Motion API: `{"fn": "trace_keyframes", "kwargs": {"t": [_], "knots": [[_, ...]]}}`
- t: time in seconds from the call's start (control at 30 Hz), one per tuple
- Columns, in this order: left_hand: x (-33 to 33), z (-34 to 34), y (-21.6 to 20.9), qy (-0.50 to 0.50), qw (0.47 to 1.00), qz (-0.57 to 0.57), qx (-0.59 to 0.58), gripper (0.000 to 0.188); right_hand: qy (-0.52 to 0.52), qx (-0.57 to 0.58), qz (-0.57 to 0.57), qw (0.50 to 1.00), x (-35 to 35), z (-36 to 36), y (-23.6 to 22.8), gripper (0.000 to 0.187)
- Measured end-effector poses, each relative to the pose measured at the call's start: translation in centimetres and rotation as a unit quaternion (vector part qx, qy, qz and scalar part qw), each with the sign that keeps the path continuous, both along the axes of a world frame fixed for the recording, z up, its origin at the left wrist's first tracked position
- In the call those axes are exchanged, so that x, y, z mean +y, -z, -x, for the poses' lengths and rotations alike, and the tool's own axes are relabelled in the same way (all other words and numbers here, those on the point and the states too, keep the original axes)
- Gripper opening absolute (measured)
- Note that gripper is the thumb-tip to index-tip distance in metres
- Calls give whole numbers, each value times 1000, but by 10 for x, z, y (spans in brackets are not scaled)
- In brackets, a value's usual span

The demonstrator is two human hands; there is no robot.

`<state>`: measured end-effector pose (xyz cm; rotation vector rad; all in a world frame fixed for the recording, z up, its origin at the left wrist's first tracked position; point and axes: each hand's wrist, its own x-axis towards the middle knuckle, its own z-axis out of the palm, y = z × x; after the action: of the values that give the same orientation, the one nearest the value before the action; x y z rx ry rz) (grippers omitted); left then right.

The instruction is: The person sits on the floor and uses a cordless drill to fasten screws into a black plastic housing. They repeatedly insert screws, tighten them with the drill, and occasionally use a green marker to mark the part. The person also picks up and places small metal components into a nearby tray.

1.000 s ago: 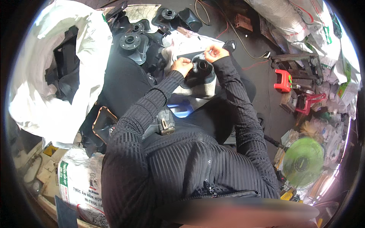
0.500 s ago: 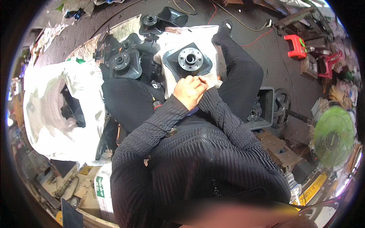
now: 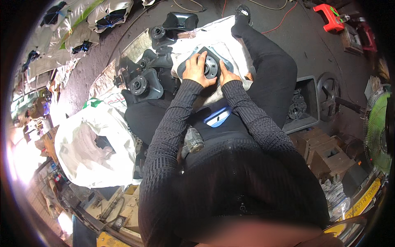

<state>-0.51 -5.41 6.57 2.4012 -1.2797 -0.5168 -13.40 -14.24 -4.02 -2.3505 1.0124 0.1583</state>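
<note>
A dark square metal housing with a silver round flange (image 3: 211,68) rests on white cloth between my legs. My left hand (image 3: 196,72) lies across the left side of the flange, its fingers bent over the top and thumb at the near rim. My right hand (image 3: 228,75) grips the right side, with the index finger pointing up along the housing's edge. My fingers cover part of the flange's left half. A blue-and-white phone-like object (image 3: 218,117) lies on my lap. A grey power tool (image 3: 193,140) sits beside my left forearm.
Similar black flanged housings (image 3: 140,85) are piled at the left, with another (image 3: 158,33) farther back. A white sack (image 3: 70,152) stands left of my leg. At right are a grey bin (image 3: 314,103) with metal parts, a red stool (image 3: 329,18) and a green fan (image 3: 378,131).
My hands were clasped together in front of the housing. They have parted and reached forward onto it. The view has shifted, and the blue-and-white object on my lap now shows.
</note>
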Motion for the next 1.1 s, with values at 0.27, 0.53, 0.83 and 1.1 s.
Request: {"fn": "trace_keyframes", "kwargs": {"t": [0.27,0.53,0.83,1.1], "knots": [[8,-18,4,59,998,-9,25,92,-22,25,31,999,3,-2,-14,72],[14,-12,8,37,999,26,-2,92,-42,94,-27,994,-4,-6,-26,72],[44,-13,-24,43,993,43,-97,111,116,-150,-195,962,-21,7,-16,54],[226,89,-142,37,954,-268,134,89,297,-311,-763,483,-32,52,-66,49]]}}
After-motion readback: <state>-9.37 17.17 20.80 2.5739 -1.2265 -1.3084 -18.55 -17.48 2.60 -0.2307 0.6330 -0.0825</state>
